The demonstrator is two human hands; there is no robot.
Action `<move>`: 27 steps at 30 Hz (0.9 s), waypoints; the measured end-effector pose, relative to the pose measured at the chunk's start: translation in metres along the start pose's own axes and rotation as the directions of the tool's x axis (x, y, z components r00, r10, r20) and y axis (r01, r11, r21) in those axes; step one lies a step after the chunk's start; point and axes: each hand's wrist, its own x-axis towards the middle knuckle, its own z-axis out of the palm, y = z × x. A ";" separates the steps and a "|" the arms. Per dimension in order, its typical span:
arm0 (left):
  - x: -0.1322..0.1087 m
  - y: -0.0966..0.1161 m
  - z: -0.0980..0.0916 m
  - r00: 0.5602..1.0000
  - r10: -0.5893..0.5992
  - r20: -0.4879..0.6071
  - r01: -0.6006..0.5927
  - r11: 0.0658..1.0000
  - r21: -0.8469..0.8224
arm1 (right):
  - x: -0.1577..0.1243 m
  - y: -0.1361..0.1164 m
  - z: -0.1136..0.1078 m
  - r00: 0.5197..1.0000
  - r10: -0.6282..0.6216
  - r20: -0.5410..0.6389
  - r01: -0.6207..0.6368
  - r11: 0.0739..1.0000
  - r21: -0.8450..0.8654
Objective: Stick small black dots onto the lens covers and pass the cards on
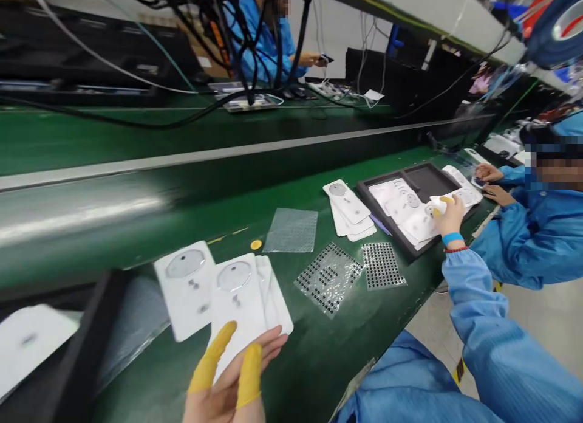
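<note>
My left hand (234, 377), with yellow finger cots on two digits, grips the near end of a white flat panel (237, 310) that has a round clear disc and small marks. Beside it lie another white panel (184, 310) and further panels (277, 304), partly covered. My right hand (450, 217), also with yellow finger cots, is stretched out over the black tray (412, 251). Its fingers are closed on a white panel (441, 200) at the tray's right side. More white panels (394, 198) lie overlapping in the tray.
Two sheets of black dots (330, 277) (383, 265) and a translucent sheet (291, 230) lie mid-bench. A stack of white panels (348, 207) and a purple pen (380, 224) sit by the tray. A co-worker (523, 216) sits at right. Cables (255, 46) hang above.
</note>
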 end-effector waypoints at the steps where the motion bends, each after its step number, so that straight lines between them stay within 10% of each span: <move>1: -0.003 0.003 0.003 0.999 -0.032 0.005 0.032 0.999 0.001 | -0.012 -0.006 0.011 0.997 -0.060 0.050 0.060 0.998 0.003; 4: -0.005 0.000 0.010 0.995 -0.090 0.050 0.089 0.996 0.021 | -0.073 -0.037 0.056 0.931 -0.264 0.254 0.254 0.965 0.070; 10: 0.004 -0.037 0.020 0.949 -0.238 0.205 0.225 0.971 0.086 | -0.172 -0.085 0.119 0.550 -0.583 0.599 0.565 0.787 0.247; 19: 0.005 -0.033 0.052 0.936 -0.262 0.236 0.298 0.945 -0.133 | -0.164 -0.108 0.087 0.507 -0.686 0.521 0.418 0.725 0.547; 22: 0.003 -0.030 0.052 0.930 -0.277 0.240 0.321 0.931 -0.173 | -0.163 -0.117 0.089 0.575 -0.623 0.530 0.308 0.766 0.565; 27: 0.000 -0.031 0.053 0.912 -0.335 0.237 0.384 0.900 -0.207 | -0.169 -0.122 0.101 0.594 -0.670 0.446 0.468 0.738 0.486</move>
